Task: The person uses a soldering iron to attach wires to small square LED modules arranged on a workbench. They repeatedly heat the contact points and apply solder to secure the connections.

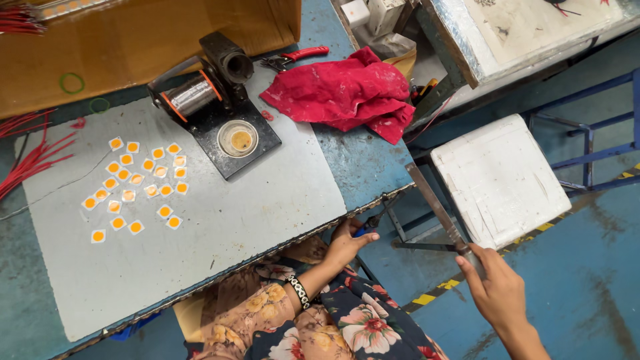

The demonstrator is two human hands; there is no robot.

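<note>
Head view: you're looking down past the table edge (373, 200), with both hands off the work surface. Your left hand (347, 243) is sitting just under the table's front edge, fingers curled around a small blue-handled tool (367, 227) — can't tell exactly what kind, most of it is hidden by the hand. There's a beaded bracelet (298, 291) on that wrist. Your right hand (497, 287) is out to the side, fingers closed on the lower end of a long metal bar (440, 213) that's leaning up toward the table corner, just beside a white stool (500, 177).

Up on the table, a grey mat (253, 213) is carrying a scatter of little white squares with orange centres (137, 190), all lying flat and well apart from your hands. Behind them a solder wire spool on a black stand (207, 100) is sitting next to a red cloth (347, 93), with red-handled pliers (297, 59) just beyond it. Red wires (30, 157) are fanning in from the left edge.
</note>
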